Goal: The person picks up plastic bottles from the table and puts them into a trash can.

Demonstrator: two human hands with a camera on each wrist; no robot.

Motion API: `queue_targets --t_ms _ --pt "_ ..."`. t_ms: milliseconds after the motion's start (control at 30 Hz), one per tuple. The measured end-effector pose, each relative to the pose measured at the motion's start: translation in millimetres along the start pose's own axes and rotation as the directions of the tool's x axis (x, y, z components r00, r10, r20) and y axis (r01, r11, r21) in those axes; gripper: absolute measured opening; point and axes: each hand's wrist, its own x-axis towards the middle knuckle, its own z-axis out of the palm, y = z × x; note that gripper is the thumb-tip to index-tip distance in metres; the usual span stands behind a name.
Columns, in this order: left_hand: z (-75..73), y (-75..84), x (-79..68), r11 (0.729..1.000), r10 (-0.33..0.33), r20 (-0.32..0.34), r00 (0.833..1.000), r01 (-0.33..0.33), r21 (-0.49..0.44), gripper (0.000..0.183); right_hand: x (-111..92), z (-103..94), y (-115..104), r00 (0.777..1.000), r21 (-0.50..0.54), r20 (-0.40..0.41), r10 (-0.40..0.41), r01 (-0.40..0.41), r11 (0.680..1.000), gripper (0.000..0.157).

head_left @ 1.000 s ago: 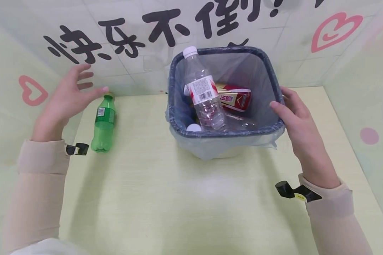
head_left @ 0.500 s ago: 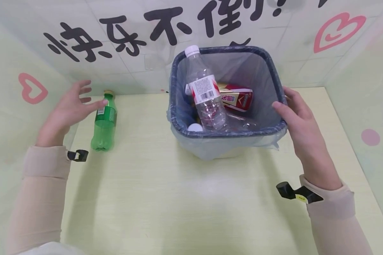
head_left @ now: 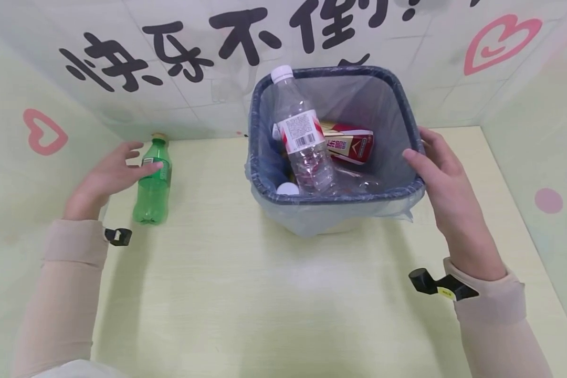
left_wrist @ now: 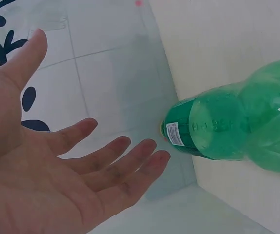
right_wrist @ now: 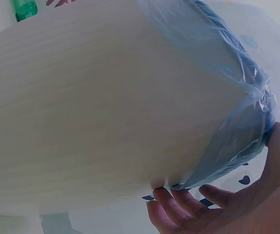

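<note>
A green plastic bottle (head_left: pixel 151 194) lies at the back left of the table, its cap end toward the wall. My left hand (head_left: pixel 115 170) is spread beside it, and in the head view its thumb overlaps the label. From the left wrist view, a gap shows between these fingers and the bottle (left_wrist: pixel 228 122). On the right, my right hand (head_left: pixel 449 178) holds the rim of a lined trash bin (head_left: pixel 331 198), thumb over the edge and fingers against the outer wall. Inside lean a clear bottle (head_left: pixel 298 118) with a white cap and a red carton (head_left: pixel 354 144).
The bin stands near the back wall (head_left: pixel 222 100), which carries large black characters. Another white cap (head_left: pixel 287 189) shows low inside the bin. Its bluish liner (head_left: pixel 307 223) hangs over the outside. The pale table (head_left: pixel 245 294) runs toward me, with printed side walls left and right.
My left hand has come down and right, from above the green bottle's cap to beside its label. My right hand stays on the bin's rim, and the bottle has not moved.
</note>
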Motion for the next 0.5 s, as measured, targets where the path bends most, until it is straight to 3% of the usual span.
queue_targets --t_ms 500 --pt "4.5 -15.8 11.4 0.991 -0.101 0.024 0.995 0.099 0.088 0.106 0 -1.1 1 1.000 -0.018 0.006 -0.013 0.014 1.000 0.043"
